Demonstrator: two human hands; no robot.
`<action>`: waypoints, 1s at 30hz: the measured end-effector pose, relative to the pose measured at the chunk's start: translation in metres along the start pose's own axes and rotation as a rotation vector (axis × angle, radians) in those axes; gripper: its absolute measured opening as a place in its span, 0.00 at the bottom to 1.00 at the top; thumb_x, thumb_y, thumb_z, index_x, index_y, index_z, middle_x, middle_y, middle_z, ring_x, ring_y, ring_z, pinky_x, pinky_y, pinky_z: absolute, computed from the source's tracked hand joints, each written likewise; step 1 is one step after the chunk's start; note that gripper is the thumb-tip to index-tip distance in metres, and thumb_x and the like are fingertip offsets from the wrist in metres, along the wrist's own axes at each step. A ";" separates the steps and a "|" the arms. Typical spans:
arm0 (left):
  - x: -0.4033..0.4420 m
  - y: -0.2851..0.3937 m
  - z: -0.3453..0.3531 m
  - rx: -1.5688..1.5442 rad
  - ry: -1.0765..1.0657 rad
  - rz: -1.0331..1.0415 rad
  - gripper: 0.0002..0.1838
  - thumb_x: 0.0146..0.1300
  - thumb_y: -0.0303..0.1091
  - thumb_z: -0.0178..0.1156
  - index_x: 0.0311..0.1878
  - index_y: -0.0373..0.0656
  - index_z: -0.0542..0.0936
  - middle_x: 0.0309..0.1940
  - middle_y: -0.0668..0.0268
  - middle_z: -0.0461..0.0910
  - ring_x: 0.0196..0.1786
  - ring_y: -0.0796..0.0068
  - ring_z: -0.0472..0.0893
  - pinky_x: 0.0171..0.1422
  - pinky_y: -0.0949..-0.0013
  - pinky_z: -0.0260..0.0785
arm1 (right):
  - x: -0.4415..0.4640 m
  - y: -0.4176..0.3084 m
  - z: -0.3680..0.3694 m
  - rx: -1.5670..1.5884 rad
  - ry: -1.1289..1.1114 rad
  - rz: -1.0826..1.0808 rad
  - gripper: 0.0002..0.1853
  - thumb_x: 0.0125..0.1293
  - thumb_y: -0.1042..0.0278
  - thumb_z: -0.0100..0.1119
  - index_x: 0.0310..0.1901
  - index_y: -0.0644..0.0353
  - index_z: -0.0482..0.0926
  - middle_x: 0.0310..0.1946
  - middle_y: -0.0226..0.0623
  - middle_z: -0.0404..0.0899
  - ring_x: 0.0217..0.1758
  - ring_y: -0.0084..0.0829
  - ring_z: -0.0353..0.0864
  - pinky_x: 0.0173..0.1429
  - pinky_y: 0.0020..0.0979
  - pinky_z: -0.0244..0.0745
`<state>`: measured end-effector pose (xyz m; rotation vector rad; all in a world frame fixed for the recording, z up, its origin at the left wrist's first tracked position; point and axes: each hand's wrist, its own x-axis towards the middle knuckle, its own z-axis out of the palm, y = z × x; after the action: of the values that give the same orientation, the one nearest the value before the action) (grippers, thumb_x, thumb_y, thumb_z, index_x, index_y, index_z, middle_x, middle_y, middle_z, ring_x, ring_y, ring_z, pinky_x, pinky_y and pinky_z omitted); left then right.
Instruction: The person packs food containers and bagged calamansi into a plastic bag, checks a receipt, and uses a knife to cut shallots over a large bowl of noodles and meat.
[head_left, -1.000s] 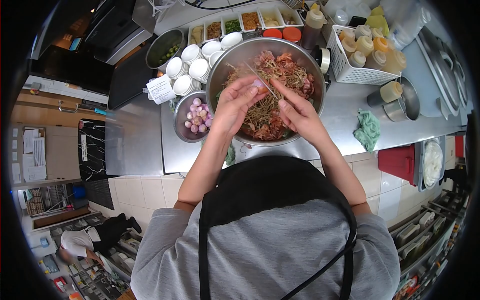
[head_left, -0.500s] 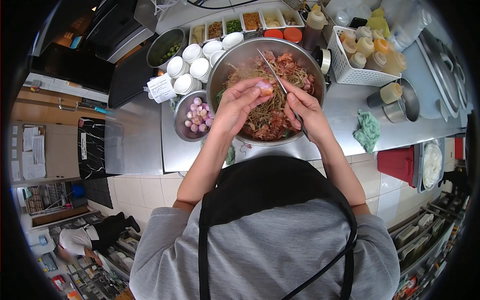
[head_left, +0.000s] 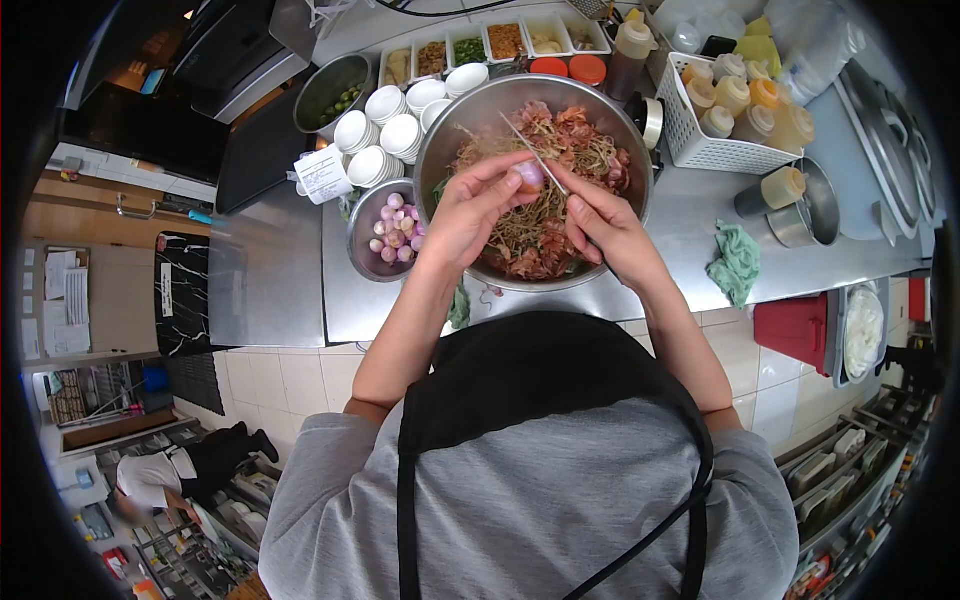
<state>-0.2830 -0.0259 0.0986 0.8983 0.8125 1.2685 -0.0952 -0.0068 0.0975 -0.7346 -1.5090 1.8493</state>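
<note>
Shallot [head_left: 528, 178] in my left hand [head_left: 472, 210], pinched between thumb and fingertips, sits above the big bowl [head_left: 436, 125], a little left of its middle. It shows purple, with an orange-brown patch low down. My right hand [head_left: 610, 222] is closed around the handle of a knife [head_left: 522, 132], its thin blade slanting up and to the left, the tip pointing towards the bowl's far side. Where blade and shallot meet, I cannot tell whether they touch or lie just beside each other. Below my hands the bowl is heaped with skins [head_left: 535, 262], reddish-brown and papery, mixed with pale, stringy bits. Just beside it on the left, near my left wrist, a small bowl [head_left: 374, 267] holds bare pink and purple shallots [head_left: 397, 232]. Beyond that stand stacks of white cups [head_left: 368, 166], with a written label [head_left: 323, 176] at their left and a pot [head_left: 309, 104] of green fruit behind. Trays [head_left: 467, 52] of chopped food line the back of the steel counter [head_left: 265, 290], two red lids [head_left: 587, 69] near them. Over to my right are a white basket [head_left: 712, 150] of squeeze bottles [head_left: 733, 92] and a crumpled green cloth [head_left: 735, 258].
</note>
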 end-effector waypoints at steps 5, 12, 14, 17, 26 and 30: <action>0.000 0.000 -0.001 0.031 0.000 0.001 0.16 0.62 0.29 0.52 0.53 0.34 0.71 0.49 0.61 0.73 0.50 0.74 0.74 0.56 0.66 0.67 | 0.001 0.000 0.003 -0.068 0.022 -0.050 0.21 0.69 0.63 0.40 0.64 0.51 0.60 0.15 0.22 0.59 0.16 0.12 0.55 0.20 0.14 0.52; 0.000 0.001 -0.001 -0.012 -0.021 -0.003 0.18 0.62 0.30 0.52 0.55 0.35 0.70 0.47 0.61 0.74 0.49 0.73 0.74 0.56 0.66 0.67 | 0.005 0.007 -0.010 -0.023 0.175 0.021 0.21 0.70 0.64 0.39 0.63 0.51 0.60 0.15 0.22 0.59 0.15 0.12 0.55 0.20 0.14 0.53; 0.002 0.001 -0.003 -0.037 -0.003 -0.014 0.18 0.61 0.29 0.53 0.54 0.35 0.70 0.46 0.61 0.74 0.49 0.72 0.75 0.56 0.66 0.67 | 0.004 0.005 -0.011 -0.018 0.198 0.036 0.21 0.70 0.64 0.38 0.63 0.52 0.61 0.15 0.22 0.59 0.15 0.12 0.55 0.20 0.14 0.53; 0.003 -0.003 -0.002 -0.050 0.038 -0.006 0.17 0.61 0.28 0.53 0.53 0.36 0.70 0.46 0.62 0.75 0.49 0.72 0.75 0.56 0.66 0.67 | 0.004 0.005 -0.012 0.016 0.214 0.033 0.20 0.69 0.65 0.41 0.62 0.51 0.63 0.16 0.23 0.61 0.17 0.13 0.57 0.21 0.15 0.54; 0.005 -0.014 -0.009 -0.108 0.081 0.039 0.14 0.60 0.25 0.53 0.50 0.38 0.71 0.44 0.62 0.75 0.49 0.72 0.74 0.58 0.65 0.66 | 0.001 0.002 0.004 -0.017 0.109 0.036 0.22 0.69 0.65 0.40 0.65 0.50 0.57 0.16 0.21 0.58 0.17 0.12 0.56 0.20 0.14 0.53; 0.004 -0.012 -0.007 -0.131 0.082 0.052 0.15 0.60 0.25 0.53 0.51 0.38 0.71 0.44 0.63 0.75 0.49 0.73 0.74 0.59 0.65 0.65 | 0.003 0.001 0.011 0.012 0.033 0.002 0.22 0.69 0.65 0.41 0.65 0.50 0.57 0.16 0.21 0.58 0.17 0.13 0.55 0.20 0.14 0.52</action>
<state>-0.2836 -0.0220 0.0844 0.7701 0.7653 1.3950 -0.1056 -0.0120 0.0983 -0.7574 -1.4754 1.8376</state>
